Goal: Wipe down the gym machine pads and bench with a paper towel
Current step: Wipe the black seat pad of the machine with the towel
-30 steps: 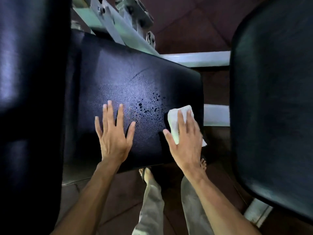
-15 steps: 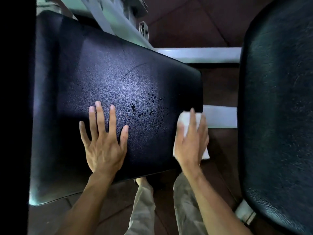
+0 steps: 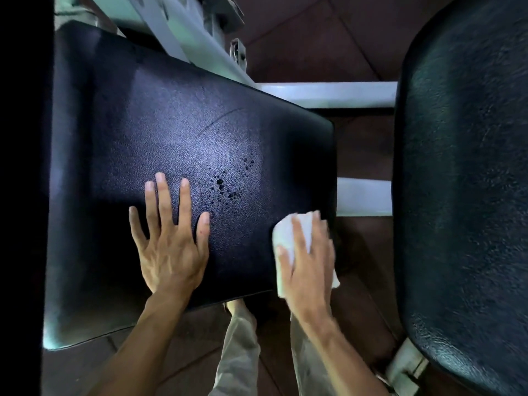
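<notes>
Black vinyl bench pad (image 3: 177, 132): left hand (image 3: 171, 247) flat on it, fingers spread and holding nothing, likely as a brace. Right hand (image 3: 307, 261), straight fingers pressing a folded paper towel (image 3: 288, 232) onto the pad's right edge, beside the droplets (image 3: 228, 184), probably the next wiping target.

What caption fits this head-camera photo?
Right hand presses a paper towel on a droplet-speckled black pad; left hand lies flat.
</notes>
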